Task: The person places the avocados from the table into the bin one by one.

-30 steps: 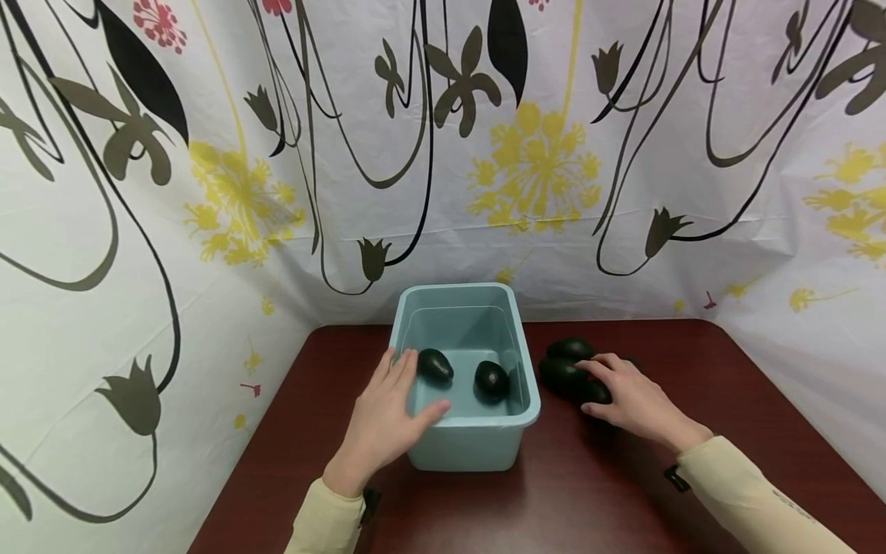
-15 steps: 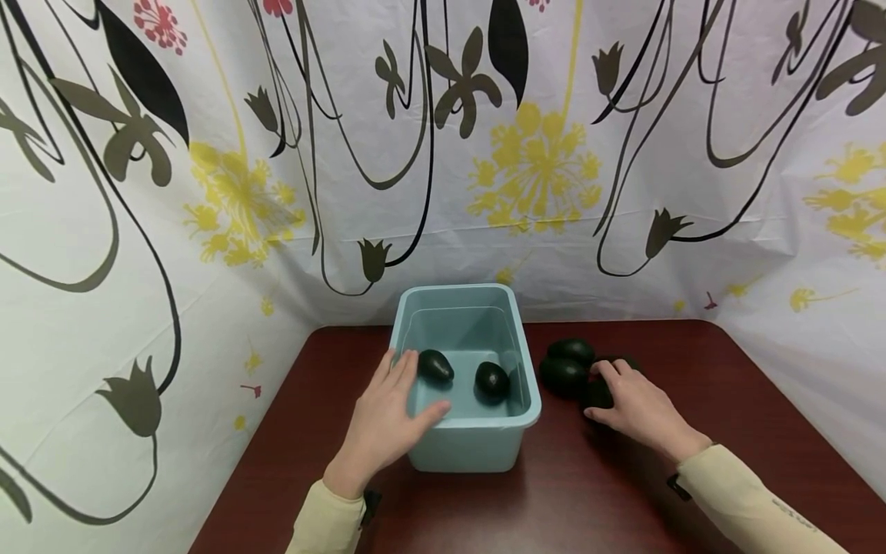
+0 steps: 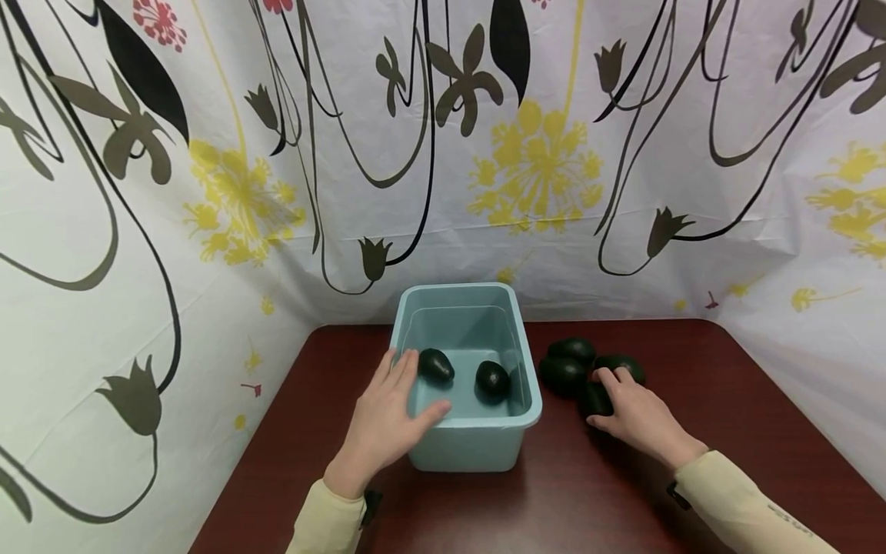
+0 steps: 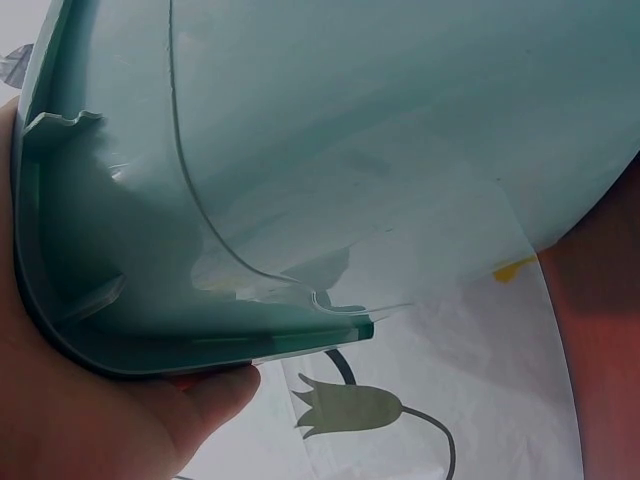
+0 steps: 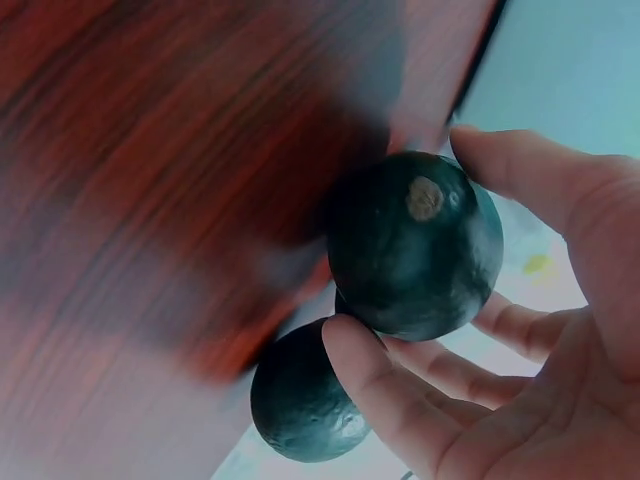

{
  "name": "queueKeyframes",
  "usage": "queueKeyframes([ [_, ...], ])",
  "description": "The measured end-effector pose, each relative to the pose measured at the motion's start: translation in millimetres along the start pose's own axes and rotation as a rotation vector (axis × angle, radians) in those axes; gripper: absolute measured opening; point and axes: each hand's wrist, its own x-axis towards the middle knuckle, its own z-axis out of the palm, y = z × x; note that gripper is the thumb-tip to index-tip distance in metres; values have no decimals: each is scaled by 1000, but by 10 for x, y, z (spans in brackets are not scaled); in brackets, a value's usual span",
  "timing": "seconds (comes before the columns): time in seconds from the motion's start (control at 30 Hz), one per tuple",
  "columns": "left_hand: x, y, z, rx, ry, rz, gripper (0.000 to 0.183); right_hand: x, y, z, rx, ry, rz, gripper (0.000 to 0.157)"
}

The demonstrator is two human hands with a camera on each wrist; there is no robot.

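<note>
My left hand (image 3: 388, 419) rests on the near left corner of a light blue plastic bin (image 3: 467, 450), fingers extended along its left rim and the thumb over the front rim. Two dark green avocados lie apart inside, one to the left (image 3: 436, 367) and one to the right (image 3: 492, 380). Right of the bin, my right hand (image 3: 640, 412) holds an avocado (image 5: 415, 250) between thumb and fingers, its stem scar showing in the right wrist view. Close by sit several others: a back one (image 3: 571, 349), a left one (image 3: 563, 375) and one behind the fingers (image 3: 623, 365).
Everything stands on a dark red-brown wooden table (image 3: 554, 500). A white cloth (image 3: 443, 208) printed with flowers and vines hangs behind the table and along its sides. The bin's walls rise well above the avocados inside.
My right hand has shifted slightly right and its fingers have drawn in around the nearest avocado, uncovering the ones behind. The left hand and bin have stayed put.
</note>
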Motion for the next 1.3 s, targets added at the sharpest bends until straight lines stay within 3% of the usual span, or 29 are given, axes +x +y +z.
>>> queueKeyframes([
  [0.87, 2, 3, 1, 2, 1, 1, 97, -53, 38, 51, 40, 24, 30, 68],
  [1.3, 6, 8, -3, 6, 6, 5, 96, -83, 45, 28, 93, 44, -3, 70],
])
